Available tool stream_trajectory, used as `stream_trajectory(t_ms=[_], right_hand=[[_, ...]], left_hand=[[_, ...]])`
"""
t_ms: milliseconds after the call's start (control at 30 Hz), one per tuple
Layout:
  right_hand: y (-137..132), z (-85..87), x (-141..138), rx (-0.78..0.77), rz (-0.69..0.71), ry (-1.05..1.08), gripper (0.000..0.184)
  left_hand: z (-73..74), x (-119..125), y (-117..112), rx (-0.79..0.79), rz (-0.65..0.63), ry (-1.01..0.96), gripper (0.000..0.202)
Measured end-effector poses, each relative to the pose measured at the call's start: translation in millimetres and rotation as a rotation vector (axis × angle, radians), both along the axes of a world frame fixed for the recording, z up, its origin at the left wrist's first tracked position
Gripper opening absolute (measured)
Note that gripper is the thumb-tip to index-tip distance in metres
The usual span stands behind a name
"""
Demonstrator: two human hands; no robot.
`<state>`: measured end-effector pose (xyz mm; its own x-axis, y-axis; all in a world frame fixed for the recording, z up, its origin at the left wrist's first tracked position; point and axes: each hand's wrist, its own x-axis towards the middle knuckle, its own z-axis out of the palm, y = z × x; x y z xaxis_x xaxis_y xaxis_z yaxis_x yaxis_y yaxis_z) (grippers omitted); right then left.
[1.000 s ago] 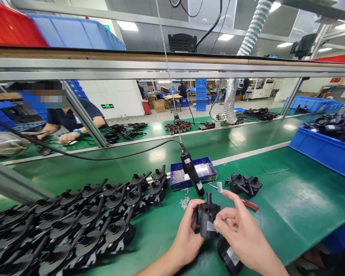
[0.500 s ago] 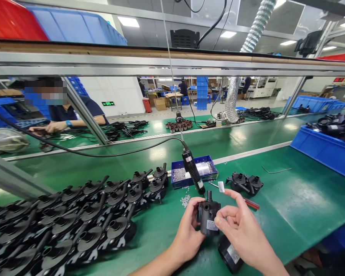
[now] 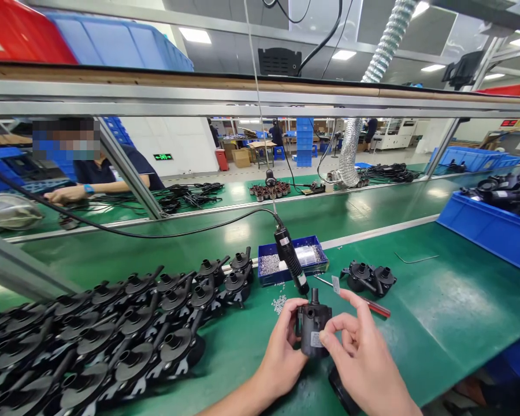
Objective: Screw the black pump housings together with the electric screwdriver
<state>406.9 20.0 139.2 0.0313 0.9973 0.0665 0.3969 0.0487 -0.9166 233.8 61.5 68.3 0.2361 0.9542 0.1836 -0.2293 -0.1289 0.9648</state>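
A black pump (image 3: 323, 315) stands upright in my left hand (image 3: 281, 355), whose fingers wrap round its left side. On the pump's front is a small pale label (image 3: 316, 339). The thumb of my right hand (image 3: 366, 358) presses at that label's right edge, with the other fingers curled behind it. My right index finger points up and carries a second small label (image 3: 335, 284) on its tip. Beneath my right hand another black pump (image 3: 338, 384) lies on the green bench, mostly hidden. A hanging black electric screwdriver (image 3: 291, 257) ends just behind the held pump.
Rows of black pumps (image 3: 132, 361) cover the bench at left. Behind the electric screwdriver sits a blue box (image 3: 268, 278) of small metal nuts; loose nuts (image 3: 279, 304) lie before it. Two pumps (image 3: 368, 276), a red-handled screwdriver (image 3: 378, 308) and a blue bin (image 3: 489, 231) are at right.
My right hand has shifted slightly left and down, with its thumb still at the pump's label. The label on my index fingertip has turned. The pump beneath is more covered.
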Motion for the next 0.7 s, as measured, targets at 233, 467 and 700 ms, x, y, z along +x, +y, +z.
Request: stream_trajectory(t_ms=[233, 467, 700], right_hand=[[-0.1, -5.4, -4.0, 0.204, -0.155, -0.291, 0.094], [11.6, 6.7, 16.1, -0.056, 0.026, 0.079, 0.096], [34.6, -65.8, 116.1, 0.316, -0.195, -0.560, 0.072]], left_hand=[[8.1, -3.2, -1.7, 0.130, 0.014, 0.047, 0.048], [25.5, -11.3, 4.0, -0.062, -0.206, -0.072, 0.074], [23.5, -29.6, 25.5, -0.579, -0.518, -0.569, 0.076]])
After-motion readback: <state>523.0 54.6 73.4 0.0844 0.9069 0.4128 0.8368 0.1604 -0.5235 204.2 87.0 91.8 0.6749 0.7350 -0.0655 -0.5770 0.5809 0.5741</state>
